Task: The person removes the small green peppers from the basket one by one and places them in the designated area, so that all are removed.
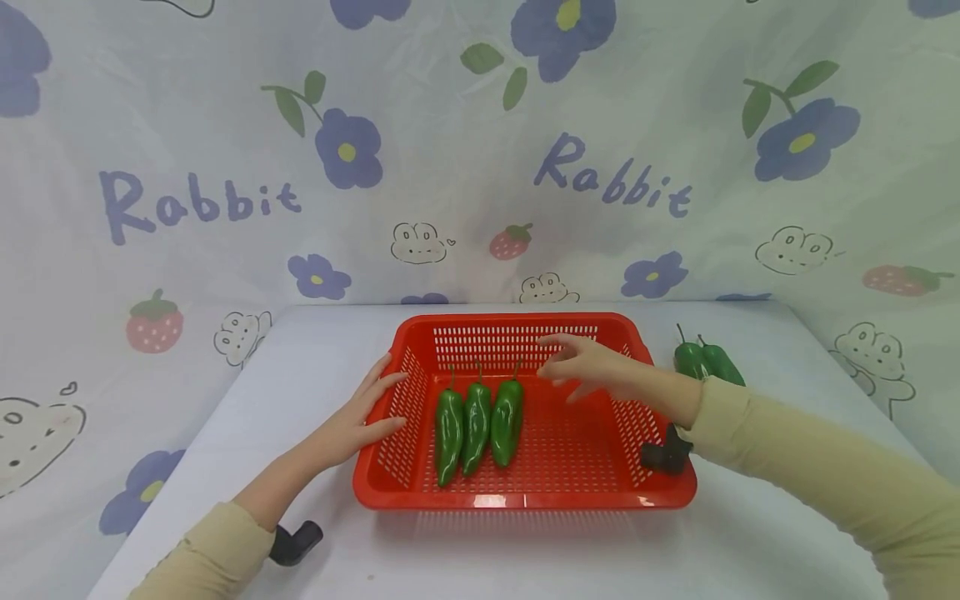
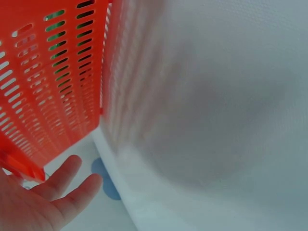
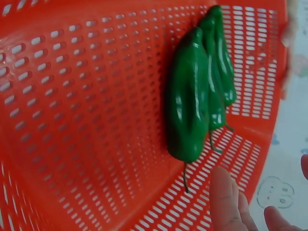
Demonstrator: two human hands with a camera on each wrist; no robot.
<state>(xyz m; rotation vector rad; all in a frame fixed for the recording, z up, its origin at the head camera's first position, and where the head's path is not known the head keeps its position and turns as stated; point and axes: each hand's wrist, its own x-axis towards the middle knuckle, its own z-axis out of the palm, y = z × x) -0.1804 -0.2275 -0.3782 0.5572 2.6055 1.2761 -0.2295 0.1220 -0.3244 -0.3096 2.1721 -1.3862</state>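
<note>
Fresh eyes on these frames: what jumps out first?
The red slotted basket at the table's centre, with three green peppers lying side by side in its left half. The left hand rests open against its left wall; the right hand hovers open above its inside. Two more peppers lie on the table to its right.

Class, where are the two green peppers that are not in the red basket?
In the head view, the two loose peppers lie on the table right of the basket.

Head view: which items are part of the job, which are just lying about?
In play:
basket, left hand against its side
three peppers inside it
right hand, empty, above it
two peppers on the table beside it

Idle:
table
rabbit-print backdrop
</note>
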